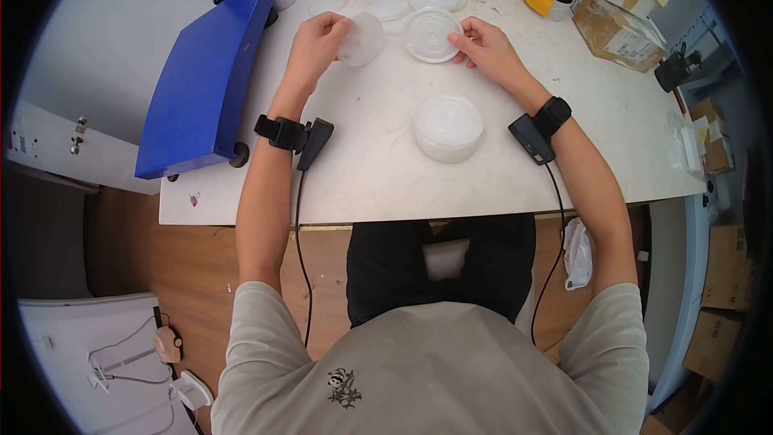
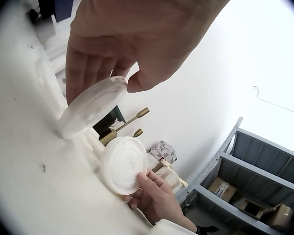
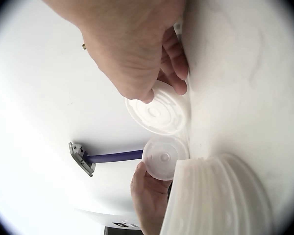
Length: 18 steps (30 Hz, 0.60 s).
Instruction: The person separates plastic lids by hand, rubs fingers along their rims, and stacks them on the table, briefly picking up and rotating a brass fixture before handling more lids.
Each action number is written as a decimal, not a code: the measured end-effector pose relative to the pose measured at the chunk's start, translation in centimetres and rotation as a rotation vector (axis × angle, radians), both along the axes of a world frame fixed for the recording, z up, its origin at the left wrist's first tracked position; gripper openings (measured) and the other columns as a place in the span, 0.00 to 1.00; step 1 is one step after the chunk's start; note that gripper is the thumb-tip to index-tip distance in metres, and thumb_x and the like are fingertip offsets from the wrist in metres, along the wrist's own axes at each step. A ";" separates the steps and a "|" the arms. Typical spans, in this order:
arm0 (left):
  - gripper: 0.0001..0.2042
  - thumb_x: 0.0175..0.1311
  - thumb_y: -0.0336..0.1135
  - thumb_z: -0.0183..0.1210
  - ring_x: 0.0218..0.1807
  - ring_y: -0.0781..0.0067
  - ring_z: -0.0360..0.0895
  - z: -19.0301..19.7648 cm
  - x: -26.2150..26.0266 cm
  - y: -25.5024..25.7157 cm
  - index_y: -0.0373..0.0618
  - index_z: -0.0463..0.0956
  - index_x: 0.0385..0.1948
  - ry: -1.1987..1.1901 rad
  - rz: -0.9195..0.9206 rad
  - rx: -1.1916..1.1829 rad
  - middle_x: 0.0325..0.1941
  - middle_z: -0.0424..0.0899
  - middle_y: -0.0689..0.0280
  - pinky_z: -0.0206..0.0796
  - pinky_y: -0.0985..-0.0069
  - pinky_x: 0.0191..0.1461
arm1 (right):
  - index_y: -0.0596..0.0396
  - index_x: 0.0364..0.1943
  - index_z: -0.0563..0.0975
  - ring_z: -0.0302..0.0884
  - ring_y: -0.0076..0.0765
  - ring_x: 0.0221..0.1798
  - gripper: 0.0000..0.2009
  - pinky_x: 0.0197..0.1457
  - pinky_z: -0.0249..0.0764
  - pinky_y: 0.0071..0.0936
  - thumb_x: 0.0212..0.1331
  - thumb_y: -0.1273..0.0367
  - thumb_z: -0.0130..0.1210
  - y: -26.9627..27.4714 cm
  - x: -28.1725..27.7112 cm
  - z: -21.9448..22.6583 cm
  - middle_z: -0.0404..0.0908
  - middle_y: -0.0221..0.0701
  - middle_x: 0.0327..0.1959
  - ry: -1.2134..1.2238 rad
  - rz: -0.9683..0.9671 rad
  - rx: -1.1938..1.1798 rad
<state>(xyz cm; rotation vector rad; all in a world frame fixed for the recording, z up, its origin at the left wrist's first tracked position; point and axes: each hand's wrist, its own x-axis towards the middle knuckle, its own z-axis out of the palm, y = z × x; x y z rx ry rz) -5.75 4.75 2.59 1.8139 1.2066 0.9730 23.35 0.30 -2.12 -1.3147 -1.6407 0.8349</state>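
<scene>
My left hand [image 1: 312,42] pinches a small clear cup [image 1: 360,39], thumb and fingers curled on its rim, lifted just off the table [image 1: 378,185] and tilted on edge; my right hand [image 1: 485,50] holds a round lid [image 1: 432,34] by its edge with curled fingertips, the lid just right of the cup; nearer me, between my wrists, sits a stack of lids [image 1: 448,127]; beyond my fingers lie more loose lids [image 1: 389,7]; left of my left hand stands a blue cart [image 1: 211,80].
</scene>
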 end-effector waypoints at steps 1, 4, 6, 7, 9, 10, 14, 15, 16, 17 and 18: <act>0.14 0.67 0.41 0.55 0.33 0.82 0.74 -0.1 0.0 0.2 0.39 0.81 0.40 -0.076 0.024 -0.018 0.35 0.81 0.70 0.68 0.79 0.37 | 0.55 0.42 0.76 0.79 0.18 0.32 0.12 0.32 0.72 0.17 0.67 0.60 0.56 0.0 0.0 0.0 0.81 0.26 0.33 0.000 0.002 -0.001; 0.13 0.67 0.41 0.57 0.35 0.83 0.73 -0.3 0.0 0.5 0.40 0.82 0.40 -0.211 0.033 -0.015 0.35 0.81 0.71 0.67 0.79 0.39 | 0.57 0.41 0.76 0.82 0.21 0.32 0.14 0.32 0.75 0.19 0.65 0.60 0.57 0.1 0.0 0.0 0.82 0.29 0.32 0.018 -0.001 0.002; 0.13 0.67 0.41 0.57 0.37 0.83 0.73 -0.4 0.0 0.5 0.40 0.82 0.41 -0.271 0.015 0.006 0.35 0.81 0.72 0.67 0.80 0.40 | 0.57 0.41 0.76 0.81 0.20 0.32 0.14 0.32 0.74 0.19 0.66 0.60 0.57 0.1 0.0 0.1 0.82 0.29 0.32 0.024 0.005 -0.003; 0.12 0.68 0.42 0.57 0.38 0.83 0.74 -0.3 0.1 0.3 0.43 0.81 0.41 -0.308 -0.006 -0.033 0.36 0.81 0.73 0.66 0.80 0.43 | 0.57 0.41 0.76 0.81 0.20 0.32 0.14 0.32 0.74 0.19 0.66 0.60 0.57 0.1 0.0 0.1 0.82 0.29 0.32 0.024 0.004 -0.003; 0.12 0.69 0.42 0.57 0.39 0.83 0.74 -0.3 0.2 0.2 0.45 0.81 0.41 -0.345 -0.028 -0.073 0.38 0.81 0.73 0.66 0.81 0.46 | 0.57 0.42 0.76 0.81 0.20 0.33 0.14 0.32 0.74 0.19 0.66 0.60 0.57 0.0 0.1 0.1 0.82 0.29 0.32 0.031 0.017 0.004; 0.11 0.69 0.41 0.57 0.40 0.83 0.74 -0.6 0.3 0.2 0.44 0.80 0.42 -0.384 -0.042 -0.109 0.38 0.81 0.72 0.67 0.80 0.46 | 0.57 0.42 0.76 0.81 0.20 0.33 0.14 0.32 0.74 0.19 0.66 0.60 0.57 0.1 0.1 0.1 0.82 0.29 0.32 0.031 0.017 0.004; 0.11 0.70 0.38 0.57 0.41 0.80 0.76 -1.5 0.7 0.3 0.40 0.78 0.44 -0.442 -0.074 -0.180 0.40 0.82 0.68 0.71 0.79 0.46 | 0.57 0.43 0.76 0.80 0.20 0.32 0.14 0.30 0.74 0.19 0.67 0.59 0.56 0.2 0.2 0.0 0.81 0.28 0.33 0.056 -0.009 0.027; 0.11 0.70 0.38 0.57 0.41 0.80 0.76 -1.6 0.8 0.3 0.40 0.78 0.44 -0.442 -0.074 -0.180 0.40 0.82 0.68 0.71 0.79 0.46 | 0.57 0.44 0.76 0.80 0.20 0.31 0.14 0.30 0.74 0.19 0.67 0.59 0.55 0.2 0.2 0.0 0.81 0.28 0.33 0.068 -0.026 0.043; 0.11 0.69 0.37 0.57 0.42 0.79 0.77 -1.6 0.8 0.3 0.40 0.77 0.45 -0.434 -0.089 -0.203 0.41 0.82 0.67 0.72 0.77 0.48 | 0.57 0.44 0.76 0.80 0.20 0.31 0.14 0.30 0.74 0.19 0.67 0.59 0.55 0.3 0.3 0.0 0.81 0.28 0.33 0.067 -0.026 0.043; 0.11 0.69 0.36 0.57 0.43 0.78 0.78 -1.7 0.9 0.2 0.39 0.76 0.46 -0.427 -0.104 -0.226 0.42 0.82 0.66 0.74 0.76 0.49 | 0.57 0.45 0.76 0.80 0.21 0.31 0.15 0.30 0.74 0.19 0.67 0.59 0.55 0.4 0.3 -0.1 0.81 0.28 0.32 0.076 -0.053 0.071; 0.11 0.69 0.36 0.57 0.43 0.78 0.78 -1.7 1.0 0.1 0.39 0.76 0.46 -0.427 -0.104 -0.226 0.42 0.82 0.66 0.74 0.76 0.49 | 0.57 0.46 0.75 0.79 0.21 0.31 0.15 0.29 0.73 0.19 0.67 0.59 0.55 0.4 0.3 -0.2 0.80 0.28 0.32 0.086 -0.080 0.099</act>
